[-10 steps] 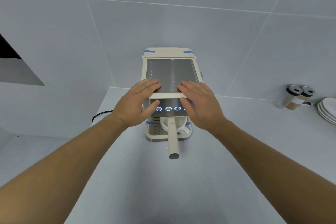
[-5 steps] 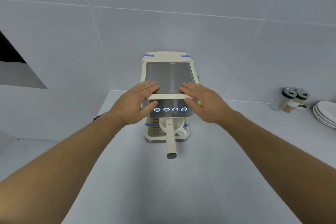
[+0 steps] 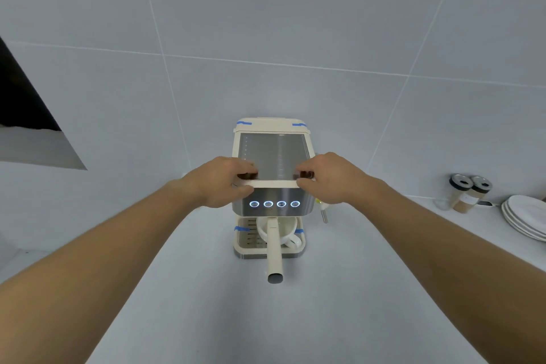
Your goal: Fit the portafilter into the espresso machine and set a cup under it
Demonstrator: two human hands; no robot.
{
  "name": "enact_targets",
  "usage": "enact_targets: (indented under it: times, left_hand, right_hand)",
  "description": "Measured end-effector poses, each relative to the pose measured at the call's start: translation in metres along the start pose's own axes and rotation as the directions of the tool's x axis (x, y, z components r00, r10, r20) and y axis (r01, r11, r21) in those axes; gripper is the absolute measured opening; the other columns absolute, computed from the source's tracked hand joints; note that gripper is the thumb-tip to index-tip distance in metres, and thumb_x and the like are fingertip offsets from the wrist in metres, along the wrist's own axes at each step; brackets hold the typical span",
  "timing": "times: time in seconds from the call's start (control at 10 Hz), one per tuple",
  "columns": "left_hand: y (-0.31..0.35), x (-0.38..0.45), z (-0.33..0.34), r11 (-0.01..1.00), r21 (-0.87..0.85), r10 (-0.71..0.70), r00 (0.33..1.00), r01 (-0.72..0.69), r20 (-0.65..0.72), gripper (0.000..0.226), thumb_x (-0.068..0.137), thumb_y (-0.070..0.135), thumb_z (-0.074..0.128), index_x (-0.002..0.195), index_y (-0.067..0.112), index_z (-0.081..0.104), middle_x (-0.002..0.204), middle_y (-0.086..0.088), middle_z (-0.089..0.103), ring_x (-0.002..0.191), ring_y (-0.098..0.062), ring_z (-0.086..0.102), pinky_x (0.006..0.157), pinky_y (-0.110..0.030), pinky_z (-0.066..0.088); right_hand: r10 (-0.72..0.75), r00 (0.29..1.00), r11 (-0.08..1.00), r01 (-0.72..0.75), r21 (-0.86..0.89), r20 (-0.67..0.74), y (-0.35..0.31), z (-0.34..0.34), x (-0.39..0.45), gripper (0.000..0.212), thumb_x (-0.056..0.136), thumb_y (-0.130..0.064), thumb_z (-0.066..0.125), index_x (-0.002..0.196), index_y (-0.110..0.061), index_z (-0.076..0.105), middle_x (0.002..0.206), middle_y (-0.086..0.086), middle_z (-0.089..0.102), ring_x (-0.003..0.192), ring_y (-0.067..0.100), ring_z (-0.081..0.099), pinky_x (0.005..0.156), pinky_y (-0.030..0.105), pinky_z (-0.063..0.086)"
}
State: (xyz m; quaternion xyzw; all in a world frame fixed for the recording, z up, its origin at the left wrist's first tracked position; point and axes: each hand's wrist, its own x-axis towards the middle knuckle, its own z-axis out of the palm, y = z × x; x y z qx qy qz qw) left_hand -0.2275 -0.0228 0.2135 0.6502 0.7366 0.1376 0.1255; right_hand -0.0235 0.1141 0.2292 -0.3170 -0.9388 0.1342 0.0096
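A cream espresso machine [image 3: 273, 154] stands against the tiled wall, four ring buttons lit on its steel front. The portafilter sits in the machine; its cream handle [image 3: 274, 251] points straight toward me. A white cup [image 3: 285, 229] stands on the drip tray [image 3: 246, 241] under the portafilter, its handle to the right. My left hand [image 3: 226, 182] grips the machine's front top edge at the left corner, fingers curled onto the top plate, thumb below. My right hand [image 3: 328, 177] grips the right corner the same way.
A steam wand [image 3: 323, 213] hangs at the machine's right side. Two lidded jars [image 3: 465, 193] and a stack of white plates [image 3: 526, 217] stand at the far right on the white counter [image 3: 266, 319]. A dark opening [image 3: 20, 103] is at the left wall.
Both hands went from lying flat on the machine's top to curling their fingers over its front corners. The view has pulled back, so the machine looks farther away.
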Motion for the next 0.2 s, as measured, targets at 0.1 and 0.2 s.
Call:
enact_targets:
  times: [0.1, 0.2]
  left_hand:
    - [-0.006, 0.010, -0.016, 0.999, 0.008, -0.035, 0.999, 0.034, 0.018, 0.024, 0.085, 0.046, 0.057, 0.098, 0.029, 0.068, 0.101, 0.006, 0.069, 0.095, -0.018, 0.061, 0.089, -0.043, 0.052]
    - [-0.009, 0.015, -0.030, 0.996, -0.034, -0.086, 0.996, 0.086, 0.001, 0.041, 0.087, 0.047, 0.061, 0.124, 0.031, 0.065, 0.124, 0.010, 0.066, 0.111, -0.011, 0.060, 0.098, -0.033, 0.048]
  right_hand:
    - [0.015, 1.000, 0.998, -0.016, -0.055, -0.009, 0.003, -0.019, 0.008, 0.030, 0.091, -0.030, 0.050, 0.091, -0.006, 0.067, 0.080, 0.011, 0.062, 0.076, 0.027, 0.056, 0.056, 0.031, 0.040]
    - [0.018, 0.999, 0.996, -0.022, -0.090, -0.049, 0.005, -0.035, 0.009, 0.036, 0.092, -0.036, 0.049, 0.106, -0.012, 0.071, 0.098, 0.010, 0.070, 0.091, 0.028, 0.063, 0.075, 0.037, 0.052]
